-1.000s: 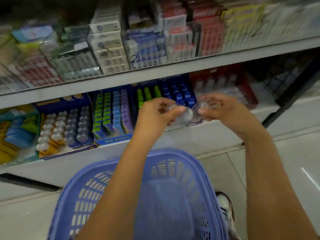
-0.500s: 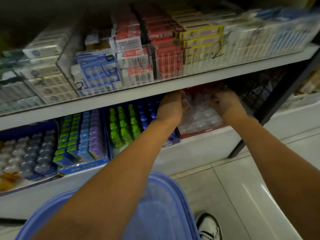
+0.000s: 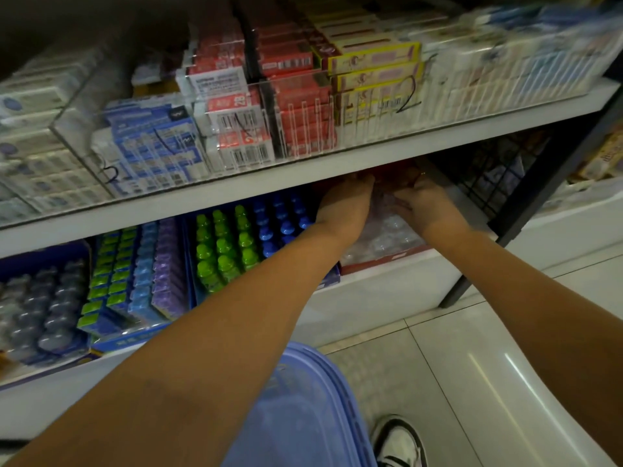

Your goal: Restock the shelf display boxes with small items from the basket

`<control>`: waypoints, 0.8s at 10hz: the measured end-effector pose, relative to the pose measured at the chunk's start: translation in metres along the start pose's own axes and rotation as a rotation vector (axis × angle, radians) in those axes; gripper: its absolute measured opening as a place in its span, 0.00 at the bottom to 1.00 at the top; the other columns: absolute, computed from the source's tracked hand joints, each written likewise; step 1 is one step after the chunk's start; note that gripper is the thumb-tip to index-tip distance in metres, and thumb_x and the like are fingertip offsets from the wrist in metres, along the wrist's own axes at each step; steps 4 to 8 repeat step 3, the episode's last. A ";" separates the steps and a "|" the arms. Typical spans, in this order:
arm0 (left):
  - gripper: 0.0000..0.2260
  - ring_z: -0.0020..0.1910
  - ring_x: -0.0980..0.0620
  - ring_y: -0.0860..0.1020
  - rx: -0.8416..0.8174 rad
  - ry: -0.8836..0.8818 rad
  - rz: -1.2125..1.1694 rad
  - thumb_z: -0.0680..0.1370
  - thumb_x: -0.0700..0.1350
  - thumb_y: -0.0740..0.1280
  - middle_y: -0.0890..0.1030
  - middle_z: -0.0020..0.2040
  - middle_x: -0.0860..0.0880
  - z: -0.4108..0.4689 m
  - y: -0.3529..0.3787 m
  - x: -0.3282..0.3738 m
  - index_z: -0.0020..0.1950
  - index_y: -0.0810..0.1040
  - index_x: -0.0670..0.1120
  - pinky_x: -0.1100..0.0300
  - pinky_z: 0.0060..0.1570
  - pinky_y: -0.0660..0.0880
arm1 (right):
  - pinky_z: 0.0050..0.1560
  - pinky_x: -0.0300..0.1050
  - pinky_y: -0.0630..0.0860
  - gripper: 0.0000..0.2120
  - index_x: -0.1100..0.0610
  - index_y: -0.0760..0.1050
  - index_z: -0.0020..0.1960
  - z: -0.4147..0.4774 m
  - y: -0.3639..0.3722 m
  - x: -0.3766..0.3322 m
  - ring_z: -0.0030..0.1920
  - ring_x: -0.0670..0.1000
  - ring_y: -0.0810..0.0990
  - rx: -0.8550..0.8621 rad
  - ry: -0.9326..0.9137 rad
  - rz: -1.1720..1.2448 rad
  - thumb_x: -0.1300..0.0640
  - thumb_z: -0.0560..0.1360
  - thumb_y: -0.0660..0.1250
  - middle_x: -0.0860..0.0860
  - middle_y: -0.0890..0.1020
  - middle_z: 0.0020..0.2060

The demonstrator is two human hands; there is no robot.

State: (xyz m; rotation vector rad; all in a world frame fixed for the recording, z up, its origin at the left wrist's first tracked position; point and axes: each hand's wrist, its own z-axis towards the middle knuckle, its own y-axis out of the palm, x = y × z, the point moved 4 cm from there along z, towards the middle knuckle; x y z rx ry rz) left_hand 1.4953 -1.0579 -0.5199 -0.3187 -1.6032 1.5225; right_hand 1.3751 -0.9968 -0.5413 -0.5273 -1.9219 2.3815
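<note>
Red cardboard display box (image 3: 381,261) of small clear plastic items (image 3: 387,232) sits on the white lower shelf (image 3: 387,284), under and around the fingers, with the left hand (image 3: 347,207) and right hand (image 3: 425,207) side by side inside it. The step is likely done best by seating each item upright in a free rear slot before releasing. The fingertips vanish in shadow beneath the white upper shelf (image 3: 303,170), so it cannot be told whether they pinch anything. A blue plastic basket (image 3: 296,399), well back from the fingers, is cut off below.
</note>
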 end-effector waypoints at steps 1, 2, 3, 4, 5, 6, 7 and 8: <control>0.15 0.62 0.41 0.72 0.030 -0.016 0.059 0.83 0.41 0.52 0.73 0.65 0.41 -0.006 -0.003 0.001 0.66 0.71 0.41 0.52 0.59 0.70 | 0.52 0.49 0.74 0.12 0.62 0.79 0.55 0.000 -0.001 0.001 0.53 0.63 0.76 0.010 0.014 0.005 0.56 0.77 0.65 0.63 0.76 0.56; 0.15 0.64 0.41 0.72 -0.043 -0.076 0.037 0.82 0.42 0.55 0.72 0.66 0.41 -0.014 -0.011 0.002 0.67 0.71 0.42 0.52 0.62 0.69 | 0.54 0.50 0.74 0.15 0.59 0.75 0.61 -0.004 -0.005 -0.008 0.56 0.62 0.75 -0.048 0.083 -0.003 0.55 0.77 0.65 0.62 0.75 0.59; 0.20 0.67 0.44 0.69 -0.024 -0.028 0.000 0.80 0.44 0.61 0.68 0.70 0.44 -0.027 -0.023 0.007 0.72 0.67 0.47 0.56 0.63 0.68 | 0.54 0.48 0.74 0.18 0.58 0.72 0.63 -0.006 -0.025 -0.017 0.56 0.60 0.76 0.000 0.131 0.071 0.57 0.74 0.67 0.61 0.77 0.56; 0.20 0.67 0.44 0.69 -0.024 -0.028 0.000 0.80 0.44 0.61 0.68 0.70 0.44 -0.027 -0.023 0.007 0.72 0.67 0.47 0.56 0.63 0.68 | 0.54 0.48 0.74 0.18 0.58 0.72 0.63 -0.006 -0.025 -0.017 0.56 0.60 0.76 0.000 0.131 0.071 0.57 0.74 0.67 0.61 0.77 0.56; 0.20 0.67 0.44 0.69 -0.024 -0.028 0.000 0.80 0.44 0.61 0.68 0.70 0.44 -0.027 -0.023 0.007 0.72 0.67 0.47 0.56 0.63 0.68 | 0.54 0.48 0.74 0.18 0.58 0.72 0.63 -0.006 -0.025 -0.017 0.56 0.60 0.76 0.000 0.131 0.071 0.57 0.74 0.67 0.61 0.77 0.56; 0.20 0.67 0.44 0.69 -0.024 -0.028 0.000 0.80 0.44 0.61 0.68 0.70 0.44 -0.027 -0.023 0.007 0.72 0.67 0.47 0.56 0.63 0.68 | 0.54 0.48 0.74 0.18 0.58 0.72 0.63 -0.006 -0.025 -0.017 0.56 0.60 0.76 0.000 0.131 0.071 0.57 0.74 0.67 0.61 0.77 0.56; 0.20 0.67 0.44 0.69 -0.024 -0.028 0.000 0.80 0.44 0.61 0.68 0.70 0.44 -0.027 -0.023 0.007 0.72 0.67 0.47 0.56 0.63 0.68 | 0.54 0.48 0.74 0.18 0.58 0.72 0.63 -0.006 -0.025 -0.017 0.56 0.60 0.76 0.000 0.131 0.071 0.57 0.74 0.67 0.61 0.77 0.56; 0.20 0.67 0.44 0.69 -0.024 -0.028 0.000 0.80 0.44 0.61 0.68 0.70 0.44 -0.027 -0.023 0.007 0.72 0.67 0.47 0.56 0.63 0.68 | 0.54 0.48 0.74 0.18 0.58 0.72 0.63 -0.006 -0.025 -0.017 0.56 0.60 0.76 0.000 0.131 0.071 0.57 0.74 0.67 0.61 0.77 0.56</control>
